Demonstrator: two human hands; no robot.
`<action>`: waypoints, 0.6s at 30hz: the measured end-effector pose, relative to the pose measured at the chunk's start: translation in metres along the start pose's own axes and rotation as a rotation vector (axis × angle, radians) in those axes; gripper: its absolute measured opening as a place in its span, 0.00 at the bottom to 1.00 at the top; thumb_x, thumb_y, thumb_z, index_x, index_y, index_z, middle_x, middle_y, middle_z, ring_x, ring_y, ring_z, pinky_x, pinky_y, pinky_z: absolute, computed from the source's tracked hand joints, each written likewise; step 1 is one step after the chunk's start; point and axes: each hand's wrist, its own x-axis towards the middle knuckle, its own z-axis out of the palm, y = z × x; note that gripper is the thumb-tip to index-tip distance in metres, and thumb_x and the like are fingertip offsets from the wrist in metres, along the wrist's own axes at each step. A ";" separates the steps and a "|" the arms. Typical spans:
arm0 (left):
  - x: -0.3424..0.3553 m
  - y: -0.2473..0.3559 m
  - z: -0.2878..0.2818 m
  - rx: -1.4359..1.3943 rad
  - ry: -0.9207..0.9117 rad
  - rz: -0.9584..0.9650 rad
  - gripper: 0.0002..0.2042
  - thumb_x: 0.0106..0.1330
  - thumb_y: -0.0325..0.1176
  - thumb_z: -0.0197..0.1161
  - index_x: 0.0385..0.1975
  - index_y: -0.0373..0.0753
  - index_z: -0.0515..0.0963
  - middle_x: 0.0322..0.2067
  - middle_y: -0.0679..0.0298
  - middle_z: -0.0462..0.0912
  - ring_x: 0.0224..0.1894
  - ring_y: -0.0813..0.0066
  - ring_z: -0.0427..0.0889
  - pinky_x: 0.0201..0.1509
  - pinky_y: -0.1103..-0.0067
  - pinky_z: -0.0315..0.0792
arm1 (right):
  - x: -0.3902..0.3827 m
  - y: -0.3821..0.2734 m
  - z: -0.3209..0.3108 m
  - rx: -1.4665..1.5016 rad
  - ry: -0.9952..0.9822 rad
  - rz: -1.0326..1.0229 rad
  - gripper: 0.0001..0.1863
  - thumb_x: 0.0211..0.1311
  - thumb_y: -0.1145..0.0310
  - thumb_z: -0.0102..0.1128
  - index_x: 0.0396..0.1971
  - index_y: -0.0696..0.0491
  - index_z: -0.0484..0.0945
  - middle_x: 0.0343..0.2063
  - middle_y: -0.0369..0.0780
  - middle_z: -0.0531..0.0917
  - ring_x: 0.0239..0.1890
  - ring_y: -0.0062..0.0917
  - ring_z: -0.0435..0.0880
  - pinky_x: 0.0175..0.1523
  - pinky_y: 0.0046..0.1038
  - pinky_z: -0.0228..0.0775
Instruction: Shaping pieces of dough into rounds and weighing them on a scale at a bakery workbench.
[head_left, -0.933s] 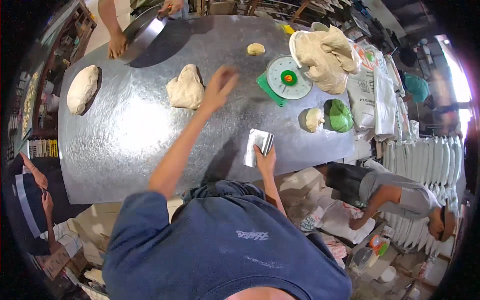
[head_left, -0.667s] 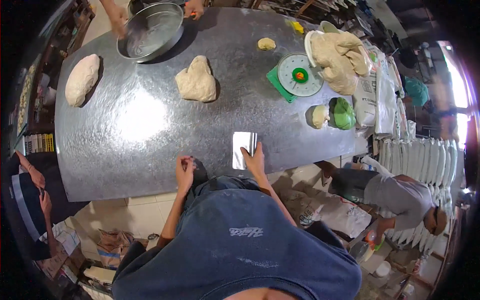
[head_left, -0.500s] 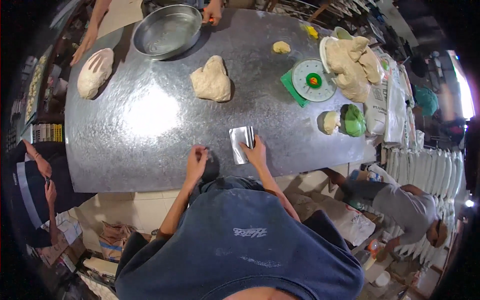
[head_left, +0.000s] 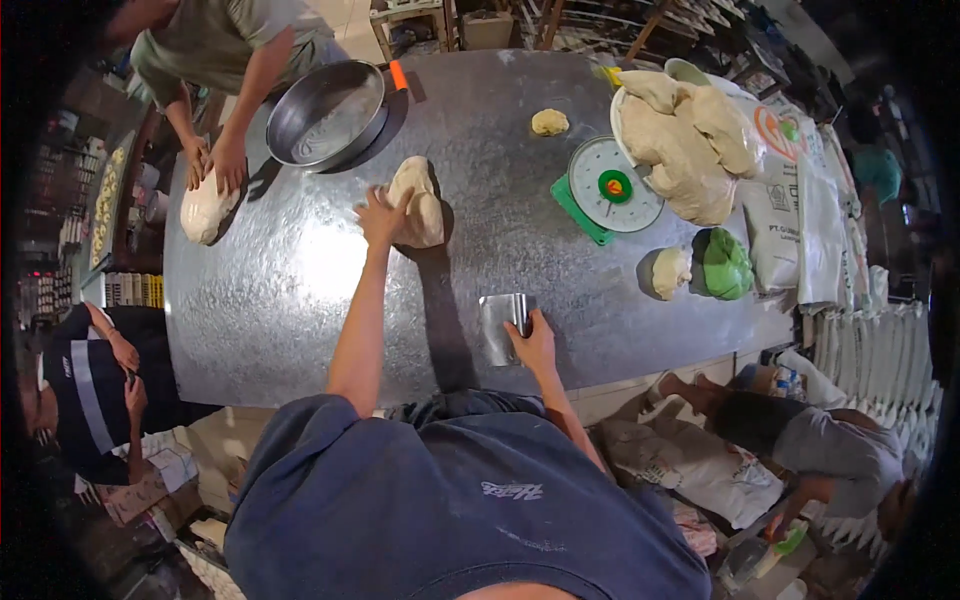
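My left hand (head_left: pixel 382 216) reaches out over the metal table (head_left: pixel 520 240), fingers spread at the left side of a pale dough lump (head_left: pixel 418 215); its fingertips appear to touch the dough. Near the front edge, my right hand (head_left: pixel 536 345) is closed around the rolled handle of a shiny steel dough scraper (head_left: pixel 498 325), its flat blade to the left. At the far left, a co-worker's two hands press on another dough piece (head_left: pixel 207 214).
A round metal pan (head_left: pixel 325 150) with an orange-gripped handle stands at the back. To the right are a green dial scale (head_left: pixel 590 220), a heaped tub of dough (head_left: pixel 690 145), a small dough ball (head_left: pixel 671 271), a green bundle (head_left: pixel 727 264) and a yellow lump (head_left: pixel 549 122).
My left hand has gone forward from the table's near edge to the middle dough. My right hand still grips the scraper. The co-worker has put both hands on the left dough and released the pan.
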 end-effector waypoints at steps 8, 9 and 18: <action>-0.088 0.019 -0.024 -0.645 -0.210 -0.025 0.24 0.56 0.44 0.70 0.43 0.35 0.69 0.35 0.53 0.79 0.40 0.64 0.79 0.44 0.73 0.72 | 0.048 -0.004 -0.060 0.428 0.132 0.312 0.34 0.56 0.60 0.68 0.55 0.62 0.62 0.40 0.44 0.80 0.40 0.32 0.80 0.46 0.33 0.72; -0.110 0.018 -0.029 -0.662 -0.155 0.079 0.24 0.56 0.43 0.70 0.45 0.35 0.69 0.34 0.54 0.79 0.38 0.69 0.78 0.42 0.75 0.72 | 0.054 -0.011 -0.073 0.425 0.075 0.259 0.30 0.55 0.62 0.69 0.52 0.61 0.66 0.37 0.42 0.81 0.37 0.31 0.80 0.44 0.33 0.73; -0.180 -0.050 -0.051 -0.258 -0.462 0.103 0.24 0.65 0.47 0.60 0.56 0.41 0.68 0.42 0.52 0.68 0.33 0.65 0.76 0.42 0.74 0.74 | 0.045 -0.123 -0.074 -0.104 -0.213 0.057 0.25 0.53 0.69 0.59 0.50 0.56 0.60 0.34 0.56 0.81 0.36 0.57 0.79 0.39 0.49 0.72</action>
